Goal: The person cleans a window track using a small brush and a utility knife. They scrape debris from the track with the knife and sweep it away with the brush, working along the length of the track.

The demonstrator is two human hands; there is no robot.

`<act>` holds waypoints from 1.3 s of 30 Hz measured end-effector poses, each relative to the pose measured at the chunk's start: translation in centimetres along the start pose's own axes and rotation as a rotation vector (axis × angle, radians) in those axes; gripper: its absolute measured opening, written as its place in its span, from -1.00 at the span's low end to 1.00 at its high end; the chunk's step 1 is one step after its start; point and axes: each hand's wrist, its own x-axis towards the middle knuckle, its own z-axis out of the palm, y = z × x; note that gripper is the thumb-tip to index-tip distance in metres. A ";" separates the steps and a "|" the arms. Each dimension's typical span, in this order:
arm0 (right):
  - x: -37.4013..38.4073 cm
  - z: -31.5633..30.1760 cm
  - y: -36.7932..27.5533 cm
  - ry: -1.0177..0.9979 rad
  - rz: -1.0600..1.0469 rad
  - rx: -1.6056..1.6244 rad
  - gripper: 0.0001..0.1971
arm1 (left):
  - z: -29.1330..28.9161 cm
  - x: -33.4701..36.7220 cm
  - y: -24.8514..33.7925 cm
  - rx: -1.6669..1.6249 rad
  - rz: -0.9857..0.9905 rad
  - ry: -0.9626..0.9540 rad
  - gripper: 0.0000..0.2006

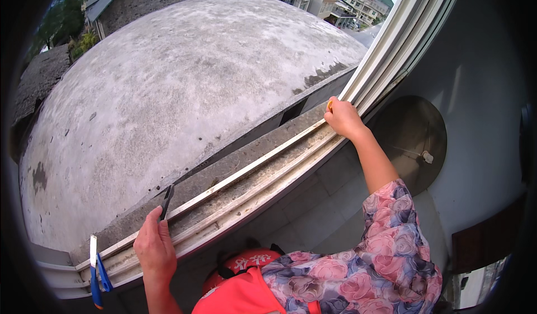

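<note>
Stretching beyond the outer side of the window track, a domed-looking grey concrete roof takes up the most room, with dark stains on it. Dirt lies along the channel of the track, which runs slantwise from lower left to upper right. Rising from the track's right end is a white window frame. On the inner side of the track are a flowered sleeve in pink and grey-blue, a round brown disc just right of its right end, and a red garment below its middle. Near the track's left end, the left hand pinches a slim black tool, fingers drawn close together; the tool points up and outward, and whether it touches the track I cannot tell. At the track's right end, beside the frame, the right hand is curled tightly around a mostly hidden object, only its small orange part showing by the thumb. Across the track's far left end rests a blue-handled tool with a pale blade.
</note>
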 end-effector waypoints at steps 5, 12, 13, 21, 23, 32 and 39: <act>-4.0 -0.2 -6.9 -0.130 -0.226 0.676 -0.84 | -0.1 -0.2 0.0 0.039 -0.068 -0.033 -0.78; -1.9 -0.2 -2.2 0.219 -0.028 0.402 -0.78 | 0.0 -0.1 0.2 0.017 -0.028 -0.011 -0.79; -1.7 0.6 -0.9 0.293 0.019 0.408 -0.77 | 0.0 -0.1 0.4 0.017 -0.024 -0.014 -0.79; -10.2 1.3 -11.5 0.113 -0.431 0.932 -0.88 | 0.3 -0.4 -0.2 0.047 -0.121 -0.040 -0.80; -8.8 0.2 -10.1 0.176 -0.378 0.837 -0.89 | 0.2 -0.6 -0.4 0.044 -0.143 -0.040 -0.80; -2.9 1.9 1.0 0.243 0.071 0.560 -0.81 | 0.2 -0.3 0.0 0.034 -0.084 -0.039 -0.80; -2.4 0.1 1.8 0.488 0.088 0.568 -0.83 | 0.0 -0.4 0.1 0.037 -0.099 -0.049 -0.79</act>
